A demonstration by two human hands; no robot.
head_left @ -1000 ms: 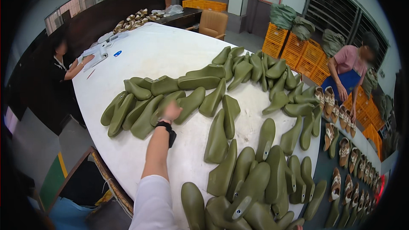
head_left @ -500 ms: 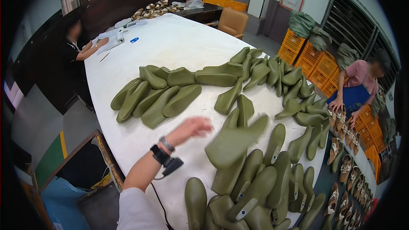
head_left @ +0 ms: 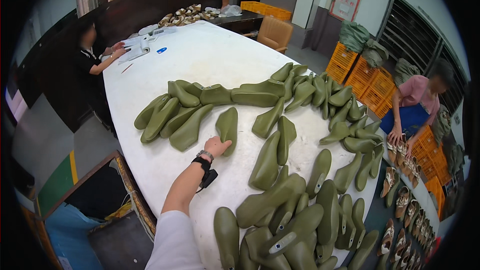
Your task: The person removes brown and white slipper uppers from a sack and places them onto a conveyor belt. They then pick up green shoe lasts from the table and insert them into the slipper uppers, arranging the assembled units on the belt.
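Note:
My left hand [head_left: 216, 146], with a black watch on its wrist, reaches over the white table [head_left: 200, 60]. Its fingers are curled and its thumb lies on the near end of a single olive-green shoe last [head_left: 228, 124] lying flat on the table. Left of it lies a cluster of the same olive lasts [head_left: 172, 117]. Two more lasts [head_left: 277, 142] lie to the right. A large pile of lasts [head_left: 295, 220] fills the near right of the table. My right hand is out of the picture.
A person in pink [head_left: 417, 97] handles sandals [head_left: 400, 202] at the right edge of the table. Another person in black [head_left: 92, 57] works with papers at the far left. Orange crates [head_left: 357, 72] and a tan chair [head_left: 274, 32] stand behind.
My left hand has come back from the left cluster of lasts toward me. A single last now lies apart from the cluster, with my hand at its near end.

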